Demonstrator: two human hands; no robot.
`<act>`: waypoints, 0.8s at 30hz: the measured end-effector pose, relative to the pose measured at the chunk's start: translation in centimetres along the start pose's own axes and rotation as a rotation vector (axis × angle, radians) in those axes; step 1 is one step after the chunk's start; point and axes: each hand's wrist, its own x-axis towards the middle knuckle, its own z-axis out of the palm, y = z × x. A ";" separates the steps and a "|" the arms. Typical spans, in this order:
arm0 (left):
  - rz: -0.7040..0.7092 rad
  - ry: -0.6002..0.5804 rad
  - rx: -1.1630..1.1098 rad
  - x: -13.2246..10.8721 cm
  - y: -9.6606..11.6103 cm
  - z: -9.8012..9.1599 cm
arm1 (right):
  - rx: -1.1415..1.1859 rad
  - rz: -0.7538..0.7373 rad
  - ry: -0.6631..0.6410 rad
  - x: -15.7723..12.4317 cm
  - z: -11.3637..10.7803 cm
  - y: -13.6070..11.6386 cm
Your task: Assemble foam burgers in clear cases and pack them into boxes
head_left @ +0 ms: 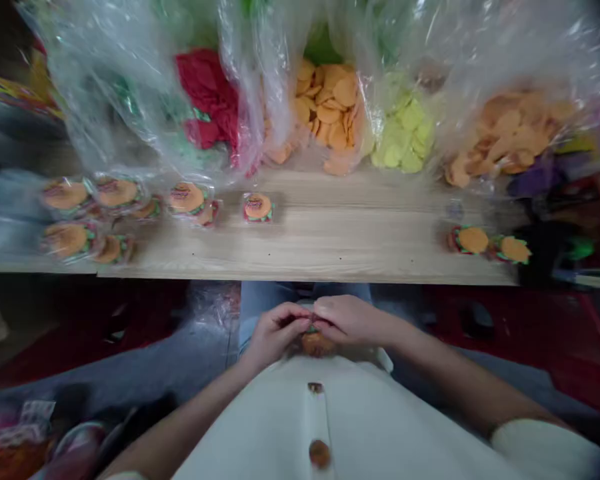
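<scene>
The left hand (279,330) and right hand (350,320) met just in front of the white shirt (370,407), their fingers (300,325) pinching a toy burger (318,345) (partly covered by them) below the edge of the wooden surface (340,230). Wrapped burgers (257,207) lay toward its left, with plastic bags of orange discs (333,100) behind.

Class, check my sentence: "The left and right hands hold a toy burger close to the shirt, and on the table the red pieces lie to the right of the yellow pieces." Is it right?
Not quite: the head view shows the red pieces to the left of the yellow pieces. The left hand and right hand do hold a toy burger close to the shirt.
</scene>
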 end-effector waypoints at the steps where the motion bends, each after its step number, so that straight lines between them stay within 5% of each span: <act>1: 0.038 0.009 0.037 -0.1 0.0 0.1 | 0.011 0.009 -0.003 -0.2 0.2 0.1; 11: 0.309 -0.071 0.297 0.0 1.0 0.8 | 0.017 -0.022 0.119 -2.4 1.8 0.6; 18: 0.119 -0.030 0.069 1.0 0.4 1.9 | 0.033 0.130 0.175 -3.2 1.3 0.9; 24: 0.509 0.001 0.417 1.4 1.2 2.2 | 0.016 0.199 0.173 -3.3 0.8 0.5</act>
